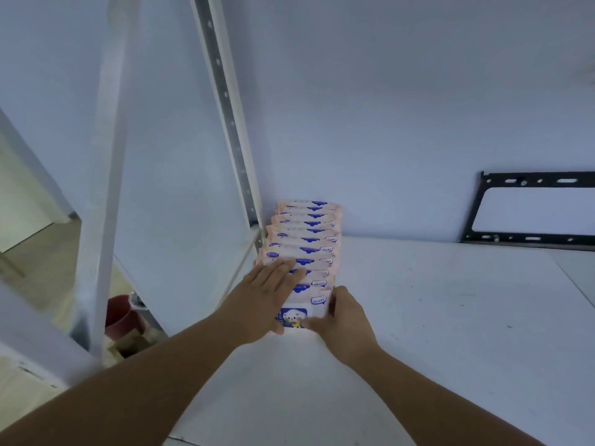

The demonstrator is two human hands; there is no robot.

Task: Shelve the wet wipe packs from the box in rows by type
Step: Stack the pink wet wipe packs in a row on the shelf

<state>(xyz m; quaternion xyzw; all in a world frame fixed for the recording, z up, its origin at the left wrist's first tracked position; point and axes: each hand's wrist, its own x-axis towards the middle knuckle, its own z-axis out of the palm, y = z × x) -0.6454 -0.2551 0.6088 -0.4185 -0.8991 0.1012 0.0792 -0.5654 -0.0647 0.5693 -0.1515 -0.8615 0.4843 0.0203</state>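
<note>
We see a row of wet wipe packs [304, 243] standing one behind the other on the white shelf board [418, 317], at its left end, just beside the perforated metal upright [231, 123] and reaching back to the wall. The packs are pale pink with a dark blue scalloped label and small white tags with blue print. The front pack [297, 313] faces us and shows a blue panel with a white cartoon animal. The left hand [267, 297] lies flat with straight fingers on the top left side of the row, not gripping. The right hand [346, 320] holds the front pack, with its fingers curled round the right edge and the thumb on the lower front. A black metal bracket [531, 207] leans on the wall at the right, well apart from the packs. A red bucket [120, 317] stands on the floor below.
</note>
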